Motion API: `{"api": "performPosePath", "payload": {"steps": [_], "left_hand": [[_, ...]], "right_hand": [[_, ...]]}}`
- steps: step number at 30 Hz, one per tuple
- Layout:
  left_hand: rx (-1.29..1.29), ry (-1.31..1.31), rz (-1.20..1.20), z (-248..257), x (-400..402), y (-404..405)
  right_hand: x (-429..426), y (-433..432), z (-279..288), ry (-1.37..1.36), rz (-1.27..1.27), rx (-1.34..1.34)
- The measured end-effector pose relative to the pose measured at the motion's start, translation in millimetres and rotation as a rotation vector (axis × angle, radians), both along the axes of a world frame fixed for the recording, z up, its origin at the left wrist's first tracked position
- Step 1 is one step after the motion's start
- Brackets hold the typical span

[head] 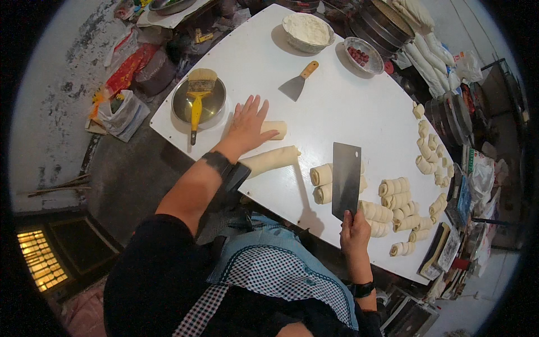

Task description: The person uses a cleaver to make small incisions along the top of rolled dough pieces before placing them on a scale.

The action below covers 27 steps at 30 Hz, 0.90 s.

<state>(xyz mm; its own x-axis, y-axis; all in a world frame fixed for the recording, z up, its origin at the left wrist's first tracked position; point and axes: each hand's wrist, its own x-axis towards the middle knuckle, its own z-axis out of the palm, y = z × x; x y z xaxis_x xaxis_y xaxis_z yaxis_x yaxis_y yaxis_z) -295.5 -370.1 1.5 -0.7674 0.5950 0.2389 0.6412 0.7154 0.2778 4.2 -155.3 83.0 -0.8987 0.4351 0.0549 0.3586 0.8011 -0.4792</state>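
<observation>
My left hand (251,123) rests with spread fingers over a short log of dough (276,129), covering part of it. Just nearer to me lies a longer dough log (271,161), its left end hidden by my forearm. In my right hand (356,234) is the handle of a cleaver (347,179), its broad blade raised over the table. Behind and beside the blade sit cut dough rolls (322,173) with spiral ends, partly hidden by it. More cut rolls (394,187) stand in groups to the right.
A steel bowl (179,101) with a yellow-handled brush (196,107) across it stands left on the white table (252,63). Farther back are a scraper (294,86), a bowl of flour (307,29) and a bowl of red fruit (358,56). Small dough pieces (427,156) line the right edge.
</observation>
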Motion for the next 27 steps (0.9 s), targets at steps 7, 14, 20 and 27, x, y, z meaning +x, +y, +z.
{"api": "performPosePath", "payload": {"steps": [7, 14, 20, 27], "left_hand": [[-0.244, -0.265, -0.099, -12.6, 28.0, -0.1], [-0.088, -0.024, -0.002, -23.4, 25.0, -9.5], [-0.026, -0.365, -0.076, -14.9, 40.8, 2.6], [-0.064, -0.283, -0.128, -2.8, -13.4, 21.3]], "right_hand": [[5.3, 8.5, -7.6, -0.030, -0.028, -0.033], [13.6, 24.9, -12.0, 0.039, -0.043, 0.050], [18.0, 30.7, -12.4, 0.031, -0.029, 0.044], [22.6, 35.2, -8.7, 0.037, -0.025, 0.092]]}}
